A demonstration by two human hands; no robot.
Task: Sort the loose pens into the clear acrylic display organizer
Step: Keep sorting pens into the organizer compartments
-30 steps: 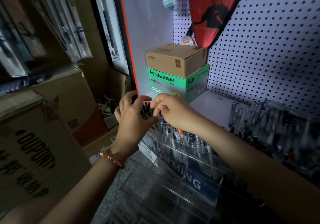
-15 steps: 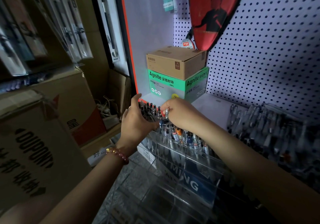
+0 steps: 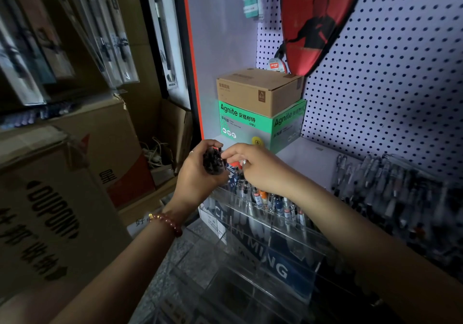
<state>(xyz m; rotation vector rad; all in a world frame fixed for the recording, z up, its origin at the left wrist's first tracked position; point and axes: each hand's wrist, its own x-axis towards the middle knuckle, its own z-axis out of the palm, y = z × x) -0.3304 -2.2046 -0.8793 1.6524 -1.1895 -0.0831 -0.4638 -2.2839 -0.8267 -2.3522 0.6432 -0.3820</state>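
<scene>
My left hand (image 3: 198, 173) grips a bundle of dark pens (image 3: 212, 161), their ends pointing up, just above the left end of the clear acrylic organizer (image 3: 275, 256). My right hand (image 3: 255, 168) reaches in from the right, and its fingertips pinch one pen at the bundle's edge. The organizer's top tier holds a row of upright pens (image 3: 270, 199) with white, orange and blue barrels. Lower tiers show a blue label with white letters. My right palm hides part of the row.
Behind the hands a brown carton (image 3: 258, 93) sits on a green Agnite box (image 3: 260, 126) on a white shelf. A red racket cover (image 3: 318, 18) hangs on the pegboard. More pens (image 3: 390, 186) fill a rack at the right. Cardboard boxes (image 3: 62, 198) stand at the left.
Half a second ago both hands were low at the organizer's top row. Now the left hand has lifted the bundle slightly, and the right fingers have moved up to its edge.
</scene>
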